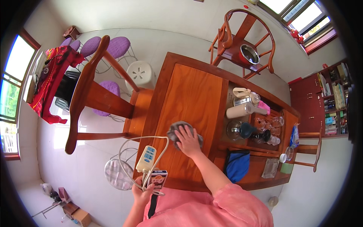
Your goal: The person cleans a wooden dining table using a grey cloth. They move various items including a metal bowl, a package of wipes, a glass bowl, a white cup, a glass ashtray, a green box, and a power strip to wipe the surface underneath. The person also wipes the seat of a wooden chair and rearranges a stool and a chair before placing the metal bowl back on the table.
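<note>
My right hand point(189, 142) presses a crumpled grey cloth point(179, 124) onto the wooden table point(195, 85), fingers spread over it. My left hand point(141, 189) is raised near the table's front left corner. It holds a small printed box point(158, 179), which bears writing, together with the looped cable point(120, 159) of a power strip point(146, 159). The power strip, cream with blue socket panels, stands up above that hand. Part of the box is hidden behind the cable and my fingers.
On the table's right are a kettle point(246, 98), a glass pot point(234, 130), several glass cups point(275, 127), a blue cloth pouch point(238, 166) and a glass tray point(270, 168). Wooden chairs stand left point(110, 99) and behind point(244, 34), the latter bearing a metal bowl point(249, 54). Stools point(140, 73) stand left.
</note>
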Demonstrator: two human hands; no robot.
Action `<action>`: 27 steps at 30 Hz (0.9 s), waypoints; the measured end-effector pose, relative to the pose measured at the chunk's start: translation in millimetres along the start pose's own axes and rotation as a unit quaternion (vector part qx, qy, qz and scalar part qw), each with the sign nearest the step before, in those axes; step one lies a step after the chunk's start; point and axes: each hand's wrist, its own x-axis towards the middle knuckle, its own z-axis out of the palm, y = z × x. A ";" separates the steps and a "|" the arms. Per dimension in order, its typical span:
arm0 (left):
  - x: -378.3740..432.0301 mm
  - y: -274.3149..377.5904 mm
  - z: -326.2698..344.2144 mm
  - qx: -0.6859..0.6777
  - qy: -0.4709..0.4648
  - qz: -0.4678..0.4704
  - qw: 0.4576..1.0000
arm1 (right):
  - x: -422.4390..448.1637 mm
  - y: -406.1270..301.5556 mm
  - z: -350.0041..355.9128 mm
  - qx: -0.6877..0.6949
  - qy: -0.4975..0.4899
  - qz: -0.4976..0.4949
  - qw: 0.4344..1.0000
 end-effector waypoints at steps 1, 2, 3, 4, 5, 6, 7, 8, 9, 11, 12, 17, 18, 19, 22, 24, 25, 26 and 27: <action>4.0 3.0 2.7 0.001 -0.006 -0.014 1.000 | -1.1 16.6 -3.9 -0.016 0.014 0.030 0.999; 8.7 6.8 5.9 0.002 -0.009 -0.028 1.000 | 2.7 35.4 -9.1 -0.032 0.026 0.059 0.997; 13.6 12.2 7.7 0.005 -0.016 -0.042 0.999 | 7.2 53.3 -14.5 -0.047 0.040 0.091 0.994; 17.2 17.4 12.9 -0.021 -0.009 -0.055 0.998 | 19.2 73.4 -18.6 -0.054 0.055 0.124 0.989; 20.6 18.8 16.0 -0.029 -0.011 -0.056 0.998 | 35.8 95.0 -23.0 -0.063 0.072 0.157 0.983; 23.4 18.9 18.5 -0.037 -0.011 -0.056 0.998 | 53.8 113.9 -29.5 -0.068 0.076 0.195 0.976; 26.2 18.9 20.9 -0.046 -0.011 -0.055 0.997 | 73.8 130.2 -35.5 -0.073 0.081 0.231 0.967; 28.4 20.4 22.7 -0.034 -0.014 -0.052 0.998 | 95.6 143.9 -39.0 -0.059 0.082 0.266 0.959; 30.3 21.6 23.6 -0.023 -0.015 -0.050 0.998 | 118.9 154.5 -42.8 -0.044 0.082 0.299 0.950; 32.3 21.8 25.4 -0.003 -0.011 -0.047 0.999 | 165.7 149.6 -54.4 -0.033 0.057 0.323 0.944; 33.9 21.4 27.0 0.020 -0.003 -0.037 0.999 | 187.5 140.0 -59.0 -0.031 0.053 0.320 0.945; 43.5 16.0 31.3 0.008 -0.002 -0.023 1.000 | 245.8 73.9 -50.2 -0.064 0.047 0.135 0.988; 44.1 14.5 31.6 0.012 0.002 -0.027 1.000 | 246.2 52.2 -45.6 -0.061 0.052 0.085 0.993; 43.3 14.3 32.2 0.016 0.009 -0.030 0.999 | 242.4 26.4 -39.5 -0.057 0.057 0.031 0.996; 43.7 23.5 38.6 0.016 0.012 -0.034 0.999 | 210.7 -33.7 -24.9 -0.011 0.029 -0.085 0.996; 43.1 19.2 32.1 0.025 -0.004 -0.031 0.999 | 182.1 -48.4 -8.6 -0.006 0.041 -0.167 0.985; 43.9 21.6 31.8 0.041 -0.010 -0.022 0.999 | 167.2 -49.4 4.3 0.001 0.059 -0.209 0.976; 43.0 24.9 32.5 0.054 -0.012 -0.017 0.998 | 147.5 -52.4 11.1 0.028 0.068 -0.221 0.972; 42.7 28.2 34.6 0.064 -0.015 -0.012 0.998 | 127.0 -50.7 15.1 0.054 0.074 -0.232 0.968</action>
